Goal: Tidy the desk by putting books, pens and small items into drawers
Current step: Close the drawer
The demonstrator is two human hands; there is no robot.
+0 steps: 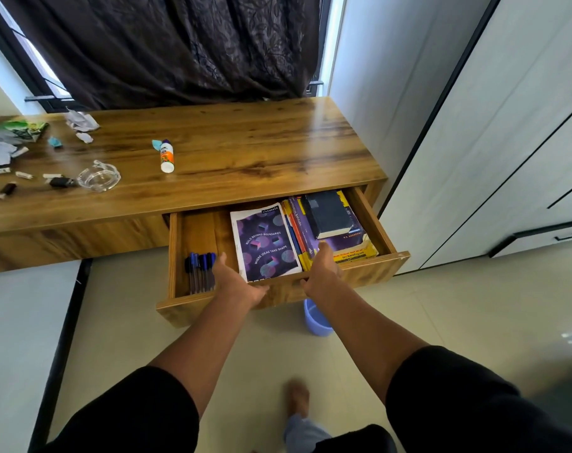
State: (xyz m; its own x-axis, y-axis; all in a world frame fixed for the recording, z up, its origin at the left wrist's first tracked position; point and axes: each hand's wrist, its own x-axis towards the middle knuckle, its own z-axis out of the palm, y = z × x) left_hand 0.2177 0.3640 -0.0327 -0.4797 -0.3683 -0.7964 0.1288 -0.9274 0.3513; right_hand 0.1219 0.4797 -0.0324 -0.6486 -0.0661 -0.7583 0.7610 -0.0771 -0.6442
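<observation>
The open drawer's front edge (278, 291) is gripped by the left hand (237, 282) and right hand (322, 273), fingers curled over it, with notebook (265, 241) and pens (201, 269) seen inside

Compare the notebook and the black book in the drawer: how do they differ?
Look: the notebook has a purple printed cover with white text; the black book is plain and dark.
Thickness: the notebook is thin; the black book is thick, its page block showing.
Pose: the notebook lies by itself beside the book stack, while the black book rests on top of that stack.
Shared: both lie flat in the open drawer.
</observation>
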